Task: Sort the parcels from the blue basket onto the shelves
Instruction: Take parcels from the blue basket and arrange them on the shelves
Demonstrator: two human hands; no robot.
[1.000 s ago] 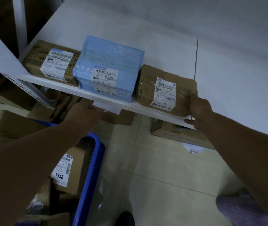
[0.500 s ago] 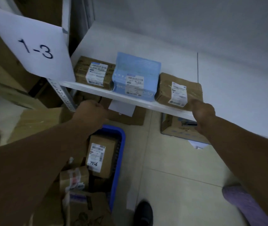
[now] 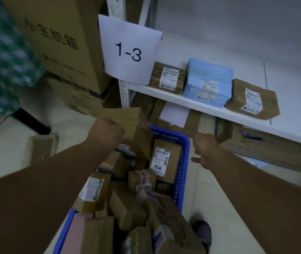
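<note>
**Choosing the next parcel for the shelf**

Nearest us the blue basket [image 3: 184,162] stands on the floor, heaped with brown parcels, so most of the sorting looks undone. Over its far left corner our left hand [image 3: 107,133] is curled against a tilted brown box [image 3: 136,129]. We cannot tell whether that grip is clamped on it. Our right hand [image 3: 205,151] hovers over the right rim, grip apart, fingers straight, holding nothing. We should read the label first, then bring this hand under the box before lifting, since neighbours seem to lean on it. Beyond, the shelf [image 3: 201,105] by the sign 1-3 [image 3: 129,50] carries three parcels along its front edge.
</note>
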